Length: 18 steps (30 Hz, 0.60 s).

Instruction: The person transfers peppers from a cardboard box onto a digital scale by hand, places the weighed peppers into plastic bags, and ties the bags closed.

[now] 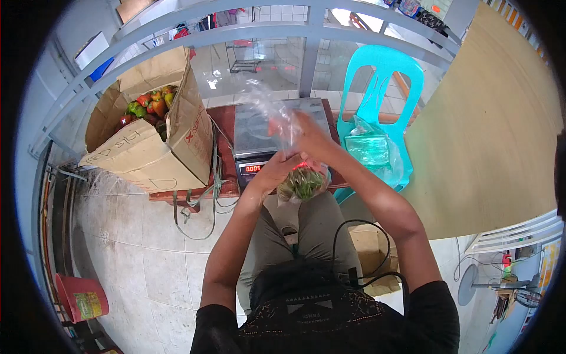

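Note:
A clear plastic bag with green vegetables (302,183) hangs below my hands, in front of a digital scale (247,133). My left hand (278,170) is closed round the neck of the bag. Just above it, my right hand (303,137) is blurred by motion and grips the upper part of the plastic, which flares up over the scale's metal plate. The scale's red display shows at its left front, partly hidden by my left hand.
A cardboard box (177,150) of red and green peppers stands at the left. At the right, a turquoise chair (383,76) holds a pack of plastic bags (368,150), beside a large wooden board (489,130). A red bin (82,298) is at lower left, and metal railings (212,36) run behind.

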Each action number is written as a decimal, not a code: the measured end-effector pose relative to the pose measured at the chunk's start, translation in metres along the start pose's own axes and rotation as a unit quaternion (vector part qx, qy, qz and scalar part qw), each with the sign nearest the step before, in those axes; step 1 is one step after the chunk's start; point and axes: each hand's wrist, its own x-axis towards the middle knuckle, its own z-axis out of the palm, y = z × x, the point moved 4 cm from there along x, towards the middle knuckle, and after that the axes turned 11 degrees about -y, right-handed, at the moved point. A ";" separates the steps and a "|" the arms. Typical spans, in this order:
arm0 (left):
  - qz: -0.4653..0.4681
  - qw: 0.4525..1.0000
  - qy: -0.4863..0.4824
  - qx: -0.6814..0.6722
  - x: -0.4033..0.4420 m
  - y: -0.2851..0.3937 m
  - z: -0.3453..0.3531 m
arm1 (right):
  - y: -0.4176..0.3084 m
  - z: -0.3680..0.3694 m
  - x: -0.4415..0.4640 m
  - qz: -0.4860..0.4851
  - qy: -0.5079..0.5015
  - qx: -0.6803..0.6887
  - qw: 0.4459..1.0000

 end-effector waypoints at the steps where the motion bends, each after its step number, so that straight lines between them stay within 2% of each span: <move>1: -0.020 0.999 -0.031 -0.033 0.001 0.004 0.005 | -0.002 -0.006 0.000 0.038 0.009 0.039 0.998; 2: -0.017 1.000 -0.008 -0.013 -0.001 0.005 0.008 | -0.005 -0.013 -0.002 0.077 0.020 0.078 0.994; 5: 0.018 1.000 0.006 0.021 -0.005 -0.009 0.002 | -0.016 -0.040 -0.006 0.088 0.026 0.081 0.993; 6: 0.016 0.999 0.016 0.036 -0.006 -0.012 0.001 | -0.016 -0.042 -0.006 0.052 0.079 0.083 0.992; 8: 0.013 0.997 0.039 0.067 -0.007 -0.014 -0.004 | -0.020 -0.052 -0.015 0.063 0.117 0.049 0.990; 11: 0.042 0.988 0.122 0.081 -0.012 -0.004 -0.015 | -0.022 -0.068 -0.030 0.045 0.172 0.086 0.980; 12: 0.046 0.985 0.159 0.044 -0.015 -0.004 -0.022 | -0.022 -0.073 -0.036 0.033 0.189 0.112 0.975; 14: 0.053 0.970 0.234 -0.029 -0.021 -0.007 -0.037 | -0.019 -0.063 -0.065 0.028 0.210 -0.095 0.973; 15: 0.058 0.968 0.244 -0.006 -0.021 -0.004 -0.040 | -0.019 -0.051 -0.081 0.025 0.216 -0.198 0.956; 17: 0.066 0.961 0.266 0.038 -0.021 0.002 -0.042 | -0.022 -0.022 -0.101 0.001 0.140 -0.315 0.939; 18: 0.055 0.962 0.254 0.084 -0.019 0.008 -0.037 | -0.023 -0.006 -0.110 -0.008 0.111 -0.312 0.944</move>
